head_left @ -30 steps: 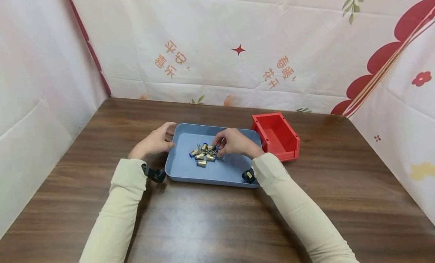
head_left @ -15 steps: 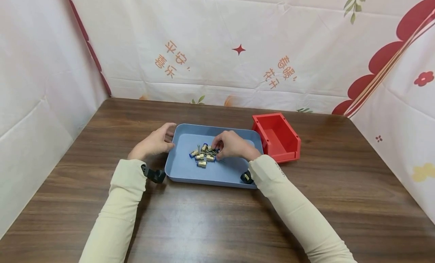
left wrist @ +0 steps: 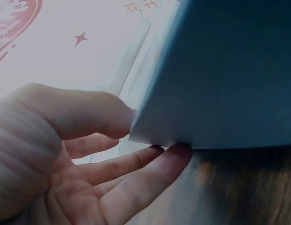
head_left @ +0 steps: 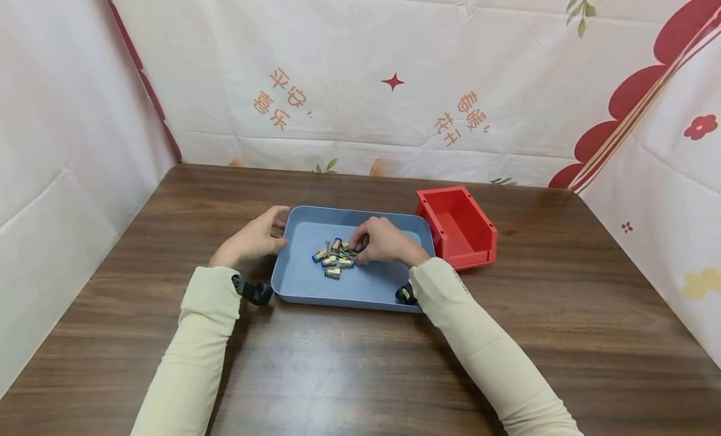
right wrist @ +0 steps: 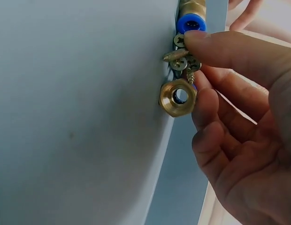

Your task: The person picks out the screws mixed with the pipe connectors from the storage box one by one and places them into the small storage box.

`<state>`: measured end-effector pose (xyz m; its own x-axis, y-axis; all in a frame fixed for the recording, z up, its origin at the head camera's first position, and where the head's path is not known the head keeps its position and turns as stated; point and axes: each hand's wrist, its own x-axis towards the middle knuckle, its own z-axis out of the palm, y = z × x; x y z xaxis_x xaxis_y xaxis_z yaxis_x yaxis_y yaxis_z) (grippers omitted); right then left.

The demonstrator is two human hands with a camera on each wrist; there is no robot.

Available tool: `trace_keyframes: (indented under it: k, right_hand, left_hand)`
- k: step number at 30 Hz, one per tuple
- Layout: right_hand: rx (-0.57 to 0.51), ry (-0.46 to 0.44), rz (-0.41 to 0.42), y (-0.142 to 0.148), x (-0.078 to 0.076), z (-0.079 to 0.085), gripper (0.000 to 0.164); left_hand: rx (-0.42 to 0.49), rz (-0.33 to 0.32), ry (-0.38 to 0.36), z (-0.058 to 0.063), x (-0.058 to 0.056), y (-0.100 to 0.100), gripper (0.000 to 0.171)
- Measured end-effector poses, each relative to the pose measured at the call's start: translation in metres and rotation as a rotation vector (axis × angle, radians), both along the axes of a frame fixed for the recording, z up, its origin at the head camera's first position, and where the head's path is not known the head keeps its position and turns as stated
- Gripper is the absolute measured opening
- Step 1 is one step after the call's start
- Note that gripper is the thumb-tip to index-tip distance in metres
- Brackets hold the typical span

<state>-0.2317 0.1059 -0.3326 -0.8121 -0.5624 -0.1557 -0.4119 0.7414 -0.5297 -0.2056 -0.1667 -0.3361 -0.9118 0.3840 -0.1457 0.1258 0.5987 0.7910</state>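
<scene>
A shallow blue-grey tray (head_left: pixel 315 292) lies on the table, with a small heap of brass push-in fittings (head_left: pixel 333 273) with blue collars and gold screws (right wrist: pixel 179 64) in it. My left hand (head_left: pixel 251 239) grips the tray's left side, thumb at the rim (left wrist: pixel 132 126) and fingertips under its lower edge. Over the heap, my right hand (head_left: pixel 387 242) reaches in with curled fingers. In the right wrist view its thumb touches a cross-head screw beside a blue collar, and its other fingertips are right at a hex brass fitting (right wrist: pixel 178 97). I cannot tell whether it pinches a screw.
A red open-front bin (head_left: pixel 457 228) stands against the tray's right end. The wooden table (head_left: pixel 315 373) runs back to a printed cloth (head_left: pixel 349 60) that hangs behind and at both sides. Each wrist wears a small black camera (head_left: pixel 256 292).
My right hand has shifted slightly left and deeper over the heap, its fingers working among the parts. The left hand has kept its grip on the tray.
</scene>
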Motion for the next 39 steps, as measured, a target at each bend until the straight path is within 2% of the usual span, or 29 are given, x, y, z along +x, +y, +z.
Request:
trace_keyframes:
  k: [8,15,21,31,39]
  right_hand:
    - [-0.036,-0.007,-0.006,0.000,0.000,-0.003,0.015]
    - [-0.042,-0.057,-0.056,0.000,0.001,-0.002,0.015]
    - [-0.048,-0.062,-0.058,0.000,0.002,0.000,0.011]
    - [-0.069,-0.048,-0.052,0.001,0.002,0.002,0.010]
    - [-0.130,-0.030,-0.041,0.004,0.001,0.007,0.011]
  left_hand:
    - [0.015,0.018,-0.042,-0.002,0.001,0.001,0.066]
    - [0.055,0.040,-0.092,-0.007,0.001,0.001,0.063]
    - [0.099,0.038,-0.102,-0.010,-0.001,-0.001,0.063]
    - [0.095,0.048,-0.117,-0.007,-0.002,0.001,0.063]
    - [0.092,0.046,-0.116,-0.008,-0.002,0.000,0.063]
